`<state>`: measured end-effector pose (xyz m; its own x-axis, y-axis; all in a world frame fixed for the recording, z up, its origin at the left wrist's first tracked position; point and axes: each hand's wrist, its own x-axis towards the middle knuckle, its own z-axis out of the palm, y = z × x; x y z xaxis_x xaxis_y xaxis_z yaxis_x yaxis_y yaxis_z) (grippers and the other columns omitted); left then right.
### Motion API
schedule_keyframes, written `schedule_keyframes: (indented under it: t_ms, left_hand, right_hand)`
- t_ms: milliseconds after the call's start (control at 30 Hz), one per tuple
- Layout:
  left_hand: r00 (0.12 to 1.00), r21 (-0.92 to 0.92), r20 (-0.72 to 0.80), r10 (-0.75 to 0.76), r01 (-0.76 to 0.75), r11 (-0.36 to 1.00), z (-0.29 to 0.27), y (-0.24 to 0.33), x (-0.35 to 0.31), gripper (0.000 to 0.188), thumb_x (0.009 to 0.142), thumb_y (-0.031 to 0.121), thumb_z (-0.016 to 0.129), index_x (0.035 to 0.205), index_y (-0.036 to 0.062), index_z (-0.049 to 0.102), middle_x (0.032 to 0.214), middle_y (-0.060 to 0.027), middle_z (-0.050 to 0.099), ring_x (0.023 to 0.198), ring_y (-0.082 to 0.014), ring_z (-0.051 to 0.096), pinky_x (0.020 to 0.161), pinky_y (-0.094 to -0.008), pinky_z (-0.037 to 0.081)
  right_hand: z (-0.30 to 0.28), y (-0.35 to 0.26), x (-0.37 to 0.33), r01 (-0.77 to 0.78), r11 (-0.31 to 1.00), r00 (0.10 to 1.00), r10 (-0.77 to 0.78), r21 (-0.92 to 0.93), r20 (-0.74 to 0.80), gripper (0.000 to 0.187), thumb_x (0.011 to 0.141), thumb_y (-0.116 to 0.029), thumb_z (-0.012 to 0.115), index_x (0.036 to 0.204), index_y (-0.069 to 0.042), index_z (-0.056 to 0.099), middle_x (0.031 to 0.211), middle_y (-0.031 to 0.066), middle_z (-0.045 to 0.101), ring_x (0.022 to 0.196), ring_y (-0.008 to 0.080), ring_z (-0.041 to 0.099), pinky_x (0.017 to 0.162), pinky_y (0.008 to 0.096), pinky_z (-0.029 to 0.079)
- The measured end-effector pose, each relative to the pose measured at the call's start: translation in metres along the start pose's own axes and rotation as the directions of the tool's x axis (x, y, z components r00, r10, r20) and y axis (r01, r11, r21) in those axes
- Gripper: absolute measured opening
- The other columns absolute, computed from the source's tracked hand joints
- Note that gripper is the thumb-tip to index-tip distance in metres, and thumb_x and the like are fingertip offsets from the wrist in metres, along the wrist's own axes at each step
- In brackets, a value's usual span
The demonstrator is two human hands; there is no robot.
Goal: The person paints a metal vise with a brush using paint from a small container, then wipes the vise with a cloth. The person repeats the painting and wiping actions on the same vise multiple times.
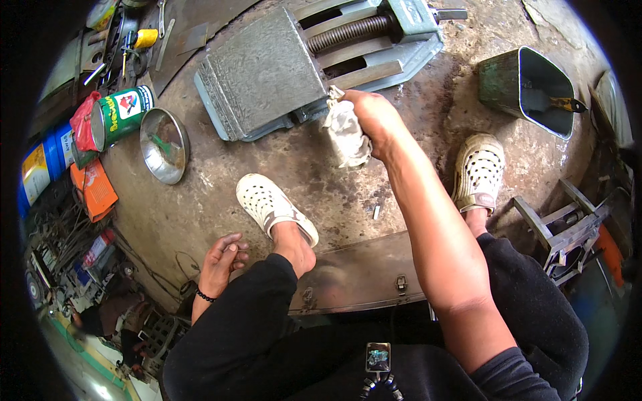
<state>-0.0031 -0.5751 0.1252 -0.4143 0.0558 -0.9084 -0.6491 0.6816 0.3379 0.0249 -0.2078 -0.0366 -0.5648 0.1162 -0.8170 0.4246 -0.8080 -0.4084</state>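
My right hand [380,123] grips a crumpled white rag [348,137], its fingers closed round the upper part. The rag hangs beside the near corner of a large grey-blue machine vise [264,73], whose threaded screw [351,35] runs toward the upper right. Whether the cloth touches the metal, I cannot tell. My left hand [221,264] hangs beside my left knee with its fingers loosely bent and apart, and nothing shows in it. Dark smudges mark its fingertips. A black bead bracelet [206,296] circles that wrist.
Left of the vise stand a metal bowl [175,157] with something green inside and a green tin [127,113]. An open-topped green container [498,83] with a handled tool stands at right. My feet, in cream clogs [266,200], flank the work spot. A metal frame [562,227] stands right.
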Motion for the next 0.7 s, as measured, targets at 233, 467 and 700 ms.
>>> schedule_keyframes:
  t_ms: [233, 467, 700]
  left_hand:
    - [1.000, 0.005, 0.019, -0.001, 0.001, 1.000, -0.001, 0.000, 0.001, 0.037, 0.102, 0.021, 0.052, 0.133, 0.0019, 0.052, 0.111, -0.0051, 0.065, 0.090, -0.0102, 0.061, 0.076, -0.0236, 0.049]
    - [1.000, -0.013, 0.030, 0.008, -0.007, 1.000, -0.002, -0.003, -0.001, 0.037, 0.101, 0.020, 0.053, 0.133, 0.0019, 0.053, 0.111, -0.0047, 0.065, 0.090, -0.0098, 0.061, 0.076, -0.0233, 0.048]
    - [1.000, 0.009, 0.020, -0.016, 0.016, 1.000, -0.003, -0.003, -0.001, 0.036, 0.100, 0.019, 0.052, 0.132, 0.0023, 0.054, 0.110, -0.0046, 0.065, 0.090, -0.0098, 0.061, 0.076, -0.0234, 0.048]
  right_hand:
    - [-0.022, -0.001, 0.009, -0.261, 0.921, 0.939, 0.171, 0.290, 0.300, 0.020, 0.089, -0.023, 0.048, 0.098, -0.005, 0.051, 0.076, 0.0087, 0.058, 0.054, 0.0150, 0.051, 0.043, 0.0277, 0.044]
    - [-0.023, 0.005, 0.008, -0.310, 0.868, 0.909, 0.152, 0.388, 0.387, 0.018, 0.090, -0.022, 0.047, 0.097, -0.006, 0.049, 0.074, 0.0079, 0.055, 0.053, 0.0152, 0.048, 0.048, 0.0281, 0.041]
    - [-0.020, 0.000, 0.002, -0.290, 0.879, 0.916, 0.139, 0.379, 0.377, 0.018, 0.090, -0.022, 0.045, 0.097, -0.006, 0.049, 0.073, 0.0079, 0.054, 0.052, 0.0156, 0.047, 0.047, 0.0281, 0.040]
